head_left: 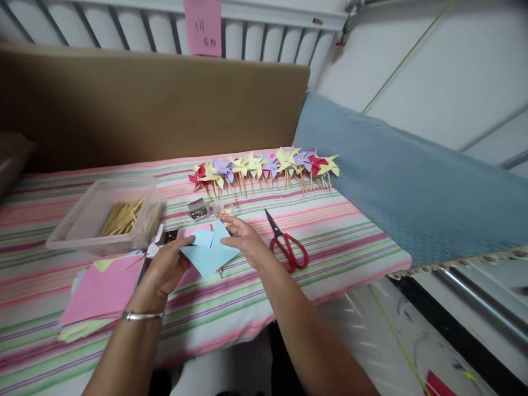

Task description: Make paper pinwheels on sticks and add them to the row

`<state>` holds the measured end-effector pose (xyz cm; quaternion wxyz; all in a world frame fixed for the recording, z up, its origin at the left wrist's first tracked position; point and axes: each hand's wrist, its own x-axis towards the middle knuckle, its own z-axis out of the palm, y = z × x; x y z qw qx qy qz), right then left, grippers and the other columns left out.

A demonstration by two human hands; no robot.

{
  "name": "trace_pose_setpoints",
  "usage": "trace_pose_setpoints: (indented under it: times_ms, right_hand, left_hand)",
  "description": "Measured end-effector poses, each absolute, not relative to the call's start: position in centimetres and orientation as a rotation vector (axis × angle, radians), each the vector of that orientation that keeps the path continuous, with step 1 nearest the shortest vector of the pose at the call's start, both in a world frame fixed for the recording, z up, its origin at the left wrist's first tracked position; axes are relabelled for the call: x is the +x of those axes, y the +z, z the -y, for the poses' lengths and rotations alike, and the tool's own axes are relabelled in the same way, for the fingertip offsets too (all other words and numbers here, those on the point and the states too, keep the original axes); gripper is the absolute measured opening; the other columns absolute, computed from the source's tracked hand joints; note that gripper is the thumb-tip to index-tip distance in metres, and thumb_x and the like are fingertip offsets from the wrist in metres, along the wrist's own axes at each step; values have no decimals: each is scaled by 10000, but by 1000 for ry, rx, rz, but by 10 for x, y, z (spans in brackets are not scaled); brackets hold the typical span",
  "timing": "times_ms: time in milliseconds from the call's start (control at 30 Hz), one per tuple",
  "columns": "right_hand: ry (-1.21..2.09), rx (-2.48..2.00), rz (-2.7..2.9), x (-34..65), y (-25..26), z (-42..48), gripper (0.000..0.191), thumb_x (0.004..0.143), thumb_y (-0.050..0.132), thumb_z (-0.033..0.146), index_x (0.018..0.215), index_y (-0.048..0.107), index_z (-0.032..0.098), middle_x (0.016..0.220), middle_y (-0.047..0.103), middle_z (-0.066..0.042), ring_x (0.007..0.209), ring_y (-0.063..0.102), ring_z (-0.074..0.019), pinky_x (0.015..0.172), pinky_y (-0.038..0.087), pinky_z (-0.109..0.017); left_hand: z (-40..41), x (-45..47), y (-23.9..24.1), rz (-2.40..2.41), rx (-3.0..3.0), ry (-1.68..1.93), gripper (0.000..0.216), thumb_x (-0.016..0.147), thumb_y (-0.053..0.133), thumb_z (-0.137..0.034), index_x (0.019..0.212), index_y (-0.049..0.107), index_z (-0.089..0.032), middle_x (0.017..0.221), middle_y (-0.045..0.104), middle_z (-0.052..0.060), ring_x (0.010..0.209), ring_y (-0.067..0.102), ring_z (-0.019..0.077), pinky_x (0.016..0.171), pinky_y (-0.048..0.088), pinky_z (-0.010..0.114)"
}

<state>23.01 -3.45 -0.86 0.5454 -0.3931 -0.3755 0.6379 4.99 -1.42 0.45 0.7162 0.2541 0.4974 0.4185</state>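
Note:
A light blue sheet of paper [210,258] with slits cut toward its middle is held up between both hands. My left hand [170,264] pinches its left side, and my right hand [243,239] grips the right side between thumb and fingers. Under the sheet, a pink piece of paper [190,275] shows in part. Just beyond the hands stand a small open box of metal pins [198,210] and a small clear box of pale bits [225,210]. Red-handled scissors [286,242] lie right of my right hand, their blades pointing away.
Several paper pinwheels on sticks [264,165] lie in a row at the back. To the left are a clear plastic tub [74,223] with wooden sticks [122,217] and a stack of coloured paper [103,289]. A cardboard panel [165,104] borders the striped cloth [346,250].

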Motion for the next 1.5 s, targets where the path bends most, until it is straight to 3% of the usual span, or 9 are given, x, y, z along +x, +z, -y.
trace_pose_setpoints:
  times_ms: [100, 267, 467, 600, 967, 1267, 1500]
  right_hand:
    - [1460, -990, 805, 218, -12, 30, 457, 549, 726, 126, 989, 649, 221, 788, 682, 22, 691, 605, -144, 637, 431, -250]
    - [1409, -962, 694, 202, -11, 25, 340, 548, 717, 164, 885, 678, 183, 777, 705, -2, 703, 619, -167, 685, 451, -280]
    - [1406, -984, 677, 190, -16, 30, 329, 557, 714, 180, 884, 682, 187, 766, 712, -5, 662, 620, -178, 661, 456, -293]
    - [1454, -1020, 672, 187, -18, 33, 330, 546, 717, 174, 874, 691, 188, 703, 695, 14, 624, 601, -155, 624, 439, -269]
    - [1498, -1074, 658, 186, -20, 34, 188, 530, 731, 215, 703, 669, 178, 592, 627, 38, 528, 536, -120, 541, 383, -249]
    - [1435, -1096, 686, 184, -19, 36, 250, 596, 750, 367, 694, 655, 158, 558, 589, 30, 508, 504, -112, 530, 383, -248]
    - [1441, -1117, 677, 187, -19, 36, 237, 593, 755, 354, 645, 620, 166, 510, 559, 45, 463, 472, -105, 490, 352, -242]
  left_hand:
    - [15, 52, 9, -1013, 503, 987, 93, 776, 621, -177, 812, 682, -117, 716, 698, 30, 603, 620, 131, 583, 521, 245]
    - [22, 49, 12, -831, 575, 1010, 363, 728, 679, -444, 938, 696, -148, 888, 726, 61, 738, 654, 183, 622, 512, 270]
    - [25, 47, -6, -973, 638, 1027, 281, 578, 814, -239, 817, 707, -138, 771, 734, 40, 664, 636, 141, 631, 483, 235]
    - [24, 49, -7, -1012, 597, 1032, 318, 573, 803, -267, 846, 709, -136, 754, 738, 54, 685, 666, 195, 658, 502, 296]
    - [24, 47, -6, -1034, 692, 998, 337, 563, 803, -298, 834, 712, -120, 724, 733, 56, 623, 648, 184, 631, 488, 284]
    - [24, 47, -7, -1053, 704, 1015, 328, 555, 804, -301, 817, 711, -127, 733, 734, 53, 696, 662, 204, 713, 493, 304]
    - [26, 47, -5, -1092, 751, 961, 346, 538, 807, -317, 803, 709, -118, 721, 733, 73, 652, 663, 220, 688, 499, 328]
